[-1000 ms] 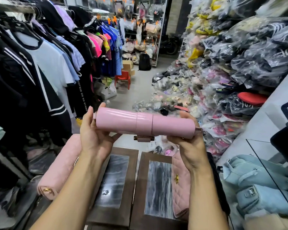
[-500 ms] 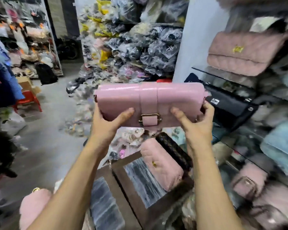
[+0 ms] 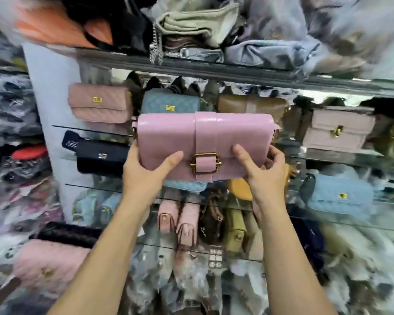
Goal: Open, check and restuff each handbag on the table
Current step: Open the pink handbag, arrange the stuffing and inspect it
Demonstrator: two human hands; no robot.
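Note:
I hold a glossy pink handbag (image 3: 168, 135) up at chest height in front of glass shelves. Its flap is closed, with a pink strap through a brass buckle (image 3: 205, 163) at the front. My left hand (image 3: 146, 171) grips the bag's lower left corner, thumb across the front. My right hand (image 3: 262, 171) grips the lower right side, thumb on the front and fingers behind. A pink quilted handbag (image 3: 48, 262) and a black woven one (image 3: 68, 233) lie low at the left, blurred.
Glass shelves (image 3: 237, 73) hold many bags: a pink quilted bag (image 3: 99, 103), a teal bag (image 3: 168, 103), a black bag (image 3: 100, 159), a pale boxy bag (image 3: 338, 129), a light blue bag (image 3: 340, 194). Bagged goods are piled at left.
My view has swung right from the shop aisle to face the shelves. The pink handbag has turned from top-on to front-on and risen toward the shelves, still in both hands.

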